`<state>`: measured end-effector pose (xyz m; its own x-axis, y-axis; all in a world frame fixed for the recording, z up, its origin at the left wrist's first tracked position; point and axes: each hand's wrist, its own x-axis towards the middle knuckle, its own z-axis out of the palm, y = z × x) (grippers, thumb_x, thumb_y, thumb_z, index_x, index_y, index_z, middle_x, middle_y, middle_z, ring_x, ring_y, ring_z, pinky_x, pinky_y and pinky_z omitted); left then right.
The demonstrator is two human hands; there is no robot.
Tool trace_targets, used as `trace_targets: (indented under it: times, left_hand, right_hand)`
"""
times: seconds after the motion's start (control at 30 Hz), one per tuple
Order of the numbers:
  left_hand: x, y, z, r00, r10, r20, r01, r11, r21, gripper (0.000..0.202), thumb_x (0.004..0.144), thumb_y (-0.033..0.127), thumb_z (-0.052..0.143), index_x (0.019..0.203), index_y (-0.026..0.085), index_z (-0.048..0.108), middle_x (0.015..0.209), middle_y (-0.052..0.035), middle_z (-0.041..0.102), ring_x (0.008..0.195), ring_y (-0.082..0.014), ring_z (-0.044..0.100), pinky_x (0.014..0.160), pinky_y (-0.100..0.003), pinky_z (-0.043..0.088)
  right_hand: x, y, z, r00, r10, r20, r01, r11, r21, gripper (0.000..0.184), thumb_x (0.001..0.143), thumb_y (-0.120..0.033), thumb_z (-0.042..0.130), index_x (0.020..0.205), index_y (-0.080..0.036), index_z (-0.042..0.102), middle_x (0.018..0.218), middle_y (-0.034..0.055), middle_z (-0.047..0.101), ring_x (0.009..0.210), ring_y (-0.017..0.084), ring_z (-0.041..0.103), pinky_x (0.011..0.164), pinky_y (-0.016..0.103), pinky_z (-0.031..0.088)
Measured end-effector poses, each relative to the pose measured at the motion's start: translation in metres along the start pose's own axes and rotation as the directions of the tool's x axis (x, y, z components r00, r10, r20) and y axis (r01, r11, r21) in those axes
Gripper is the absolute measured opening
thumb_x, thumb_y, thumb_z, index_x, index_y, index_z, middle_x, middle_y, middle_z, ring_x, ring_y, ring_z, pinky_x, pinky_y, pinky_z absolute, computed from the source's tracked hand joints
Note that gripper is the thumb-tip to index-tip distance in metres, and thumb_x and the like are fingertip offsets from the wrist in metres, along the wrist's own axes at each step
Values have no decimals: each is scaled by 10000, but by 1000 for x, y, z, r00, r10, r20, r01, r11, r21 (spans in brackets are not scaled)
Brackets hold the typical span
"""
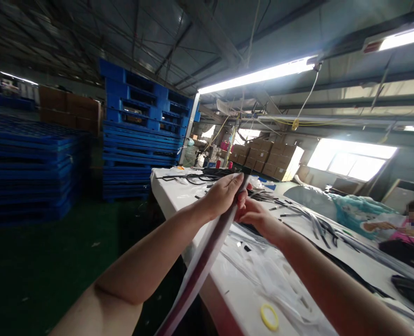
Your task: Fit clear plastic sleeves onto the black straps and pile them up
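Note:
My left hand is closed round the upper part of a long, sheer whitish strip, its thumb pressed along the front. The strip runs down past the table edge and out at the bottom; a dark reddish tone shows through it. Its top end is dark. My right hand is at the strip's right side just below, fingers curled against it, partly hidden by the strip and the left hand. Under my right forearm, clear plastic film lies loose on the white table.
Black and grey strips lie across the table, with a yellow ring at its near edge. Blue pallets are stacked at left. Another person sits at right by turquoise fabric. Cartons stand behind.

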<state>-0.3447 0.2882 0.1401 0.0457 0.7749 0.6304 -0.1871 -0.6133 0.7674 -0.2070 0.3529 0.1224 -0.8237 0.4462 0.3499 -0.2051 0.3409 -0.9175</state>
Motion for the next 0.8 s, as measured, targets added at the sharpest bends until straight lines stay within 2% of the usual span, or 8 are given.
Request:
trace_targets:
  times: [0.1, 0.17, 0.27, 0.33, 0.4, 0.5, 0.63, 0.8]
  left_hand:
    - [-2, -5, 1, 998, -57, 22, 58, 996, -67, 449, 880, 576, 542, 876, 128, 572, 553, 65, 443, 461, -82, 458, 526, -237, 445]
    - [-4, -10, 0, 998, -68, 15, 69, 996, -55, 453, 880, 577, 537, 898, 126, 578, 557, 62, 452, 462, -84, 462, 523, -238, 439]
    - [-6, -19, -4, 998, -65, -21, 65, 998, 11, 446, 891, 568, 521, 898, 127, 582, 562, 49, 478, 473, -89, 472, 495, -222, 406]
    - [-7, -26, -6, 997, -61, -40, 63, 997, 51, 446, 895, 567, 510, 879, 128, 584, 555, 45, 479, 477, -91, 470, 484, -219, 393]
    - [-8, -33, -7, 996, -71, -44, 74, 995, 69, 448, 896, 571, 501, 870, 131, 581, 546, 49, 473, 469, -92, 465, 490, -227, 405]
    - [-10, -46, -6, 992, -118, -43, 121, 991, 62, 446, 892, 579, 498, 911, 139, 568, 551, 57, 477, 460, -94, 468, 498, -237, 432]
    - [-15, -60, -2, 984, -171, -38, 173, 983, 59, 433, 889, 590, 494, 929, 160, 534, 563, 61, 489, 459, -92, 477, 484, -223, 426]
    - [-21, -67, 2, 971, -236, 38, 234, 971, 43, 412, 889, 587, 488, 825, 180, 474, 552, 56, 497, 447, -90, 482, 498, -228, 448]
  right_hand:
    - [-12, 23, 13, 983, 142, 113, -135, 988, -69, 223, 650, -200, 763, 834, -163, 642, 681, -13, 603, 616, 131, 544, 587, 251, 443]
    - [-17, 25, 15, 993, 118, 22, -114, 985, -130, 211, 708, -265, 750, 857, -163, 640, 707, -4, 609, 598, 121, 538, 570, 247, 441]
    - [-22, 17, 9, 969, -72, -235, -2, 954, -298, 288, 750, -326, 742, 984, -184, 652, 845, 31, 660, 623, 122, 559, 554, 243, 448]
    - [-25, 12, 5, 939, -166, -301, 46, 929, -367, 369, 750, -335, 749, 1080, -200, 655, 913, 52, 688, 678, 140, 594, 579, 252, 469]
    - [-28, 10, 2, 935, -159, -316, 55, 948, -312, 398, 758, -367, 739, 1109, -197, 662, 909, 62, 706, 727, 161, 627, 625, 274, 503]
    - [-28, 12, 0, 926, -78, -370, 3, 980, -199, 385, 768, -459, 709, 1021, -169, 700, 818, 62, 715, 685, 160, 637, 616, 282, 519]
    - [-28, 20, -8, 903, -44, -428, -62, 971, -230, 401, 764, -547, 681, 806, -150, 712, 680, 52, 688, 569, 131, 607, 535, 249, 487]
    - [-36, 27, -13, 892, -50, -449, -62, 971, -232, 456, 719, -599, 691, 788, -148, 671, 657, 40, 676, 558, 131, 613, 539, 253, 506]
